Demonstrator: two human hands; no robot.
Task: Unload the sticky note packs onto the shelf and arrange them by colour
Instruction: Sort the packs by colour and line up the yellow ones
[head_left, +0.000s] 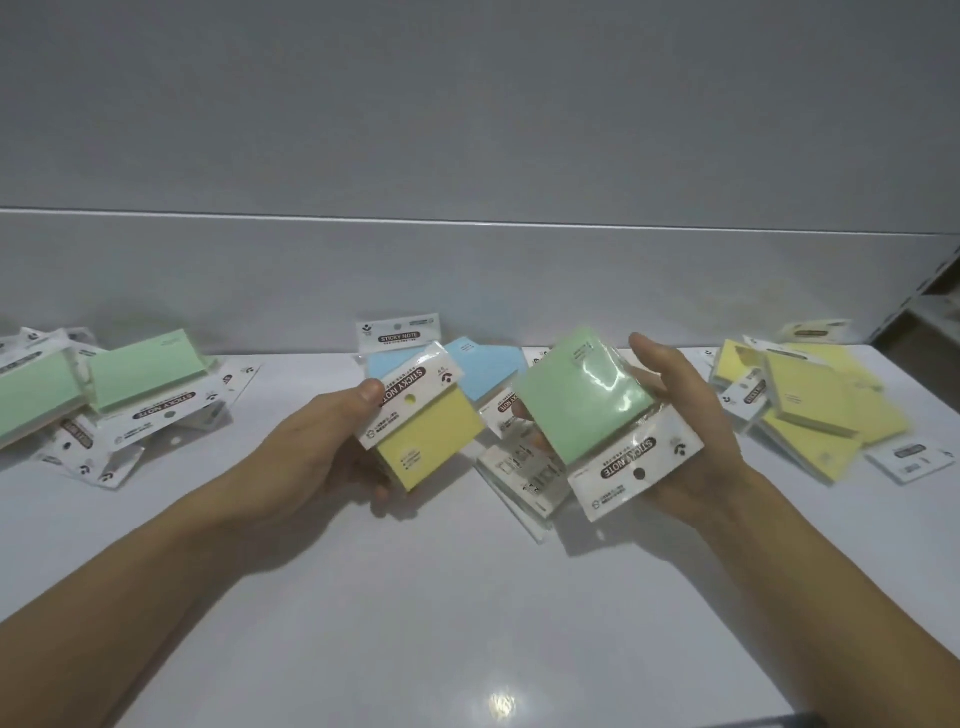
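White shelf (415, 597): left hand (322, 441) clasps yellow pack (431, 441), right hand (691, 452) green pack (587, 400), blue packs (488, 364) behind.

grey wall (467, 130) (glossy white shelf (415, 597))

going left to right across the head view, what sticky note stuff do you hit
green pile → left hand holding a yellow pack → blue packs → green pack in the right hand → yellow pile
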